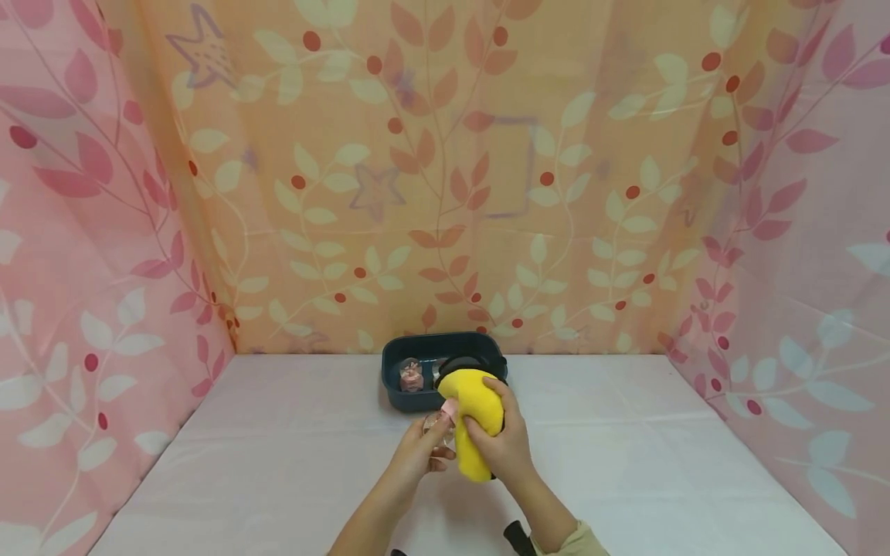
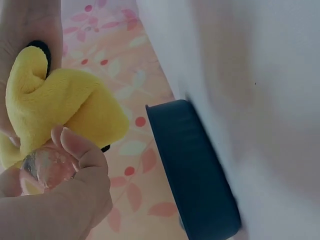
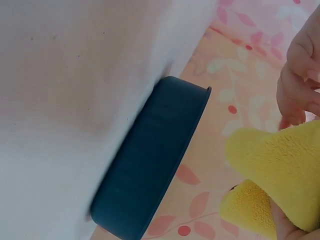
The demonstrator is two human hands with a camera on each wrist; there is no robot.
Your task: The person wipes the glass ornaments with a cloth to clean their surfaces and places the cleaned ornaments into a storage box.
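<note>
In the head view my left hand (image 1: 417,452) holds a small clear container (image 1: 439,434) with a pink top, low in front of the basin. Its fingers curl round the container, hiding part of it, in the left wrist view. My right hand (image 1: 511,444) grips a folded yellow plush cloth (image 1: 480,405) with black edging, thumb on the near face. The cloth lies right against the container's top. Behind both hands stands a dark blue basin (image 1: 403,399), partly covered by the cloth. Inside it sits a clear, pinkish item (image 1: 411,376) beside a black object (image 1: 462,363).
A white-covered table (image 1: 278,448) extends on both sides of the basin. Patterned curtains (image 1: 445,193) close off the back and both sides. A black strap-like piece (image 1: 518,537) shows by the right forearm at the bottom edge.
</note>
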